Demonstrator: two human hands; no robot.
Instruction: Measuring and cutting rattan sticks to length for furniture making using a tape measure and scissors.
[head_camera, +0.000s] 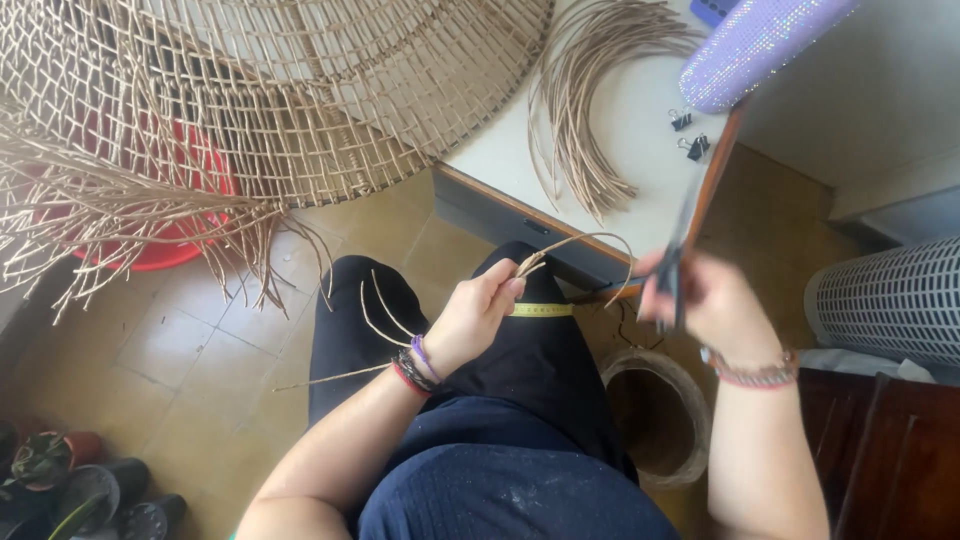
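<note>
**Thin Cane Strands Held Over the Lap**

The left hand is closed around a few thin cane strands. The strands are pale tan, long and skinny, like stiff string. They stick up from the fist and bend over in a loop toward the table edge. More ends hang down below the wrist, next to the bracelets. The strands sit above the person's lap, just in front of the white table.

The right hand is closed on dark scissors. It looks blurry, so the blades are hard to see. The scissors are near the loop of cane, but I cannot tell if they touch it.

On the table lies a bundle of the same cane, curved like a rainbow. A big woven basket frame hangs over the table's left side, with loose ends drooping down. A round bin stands on the floor by the right knee.
</note>
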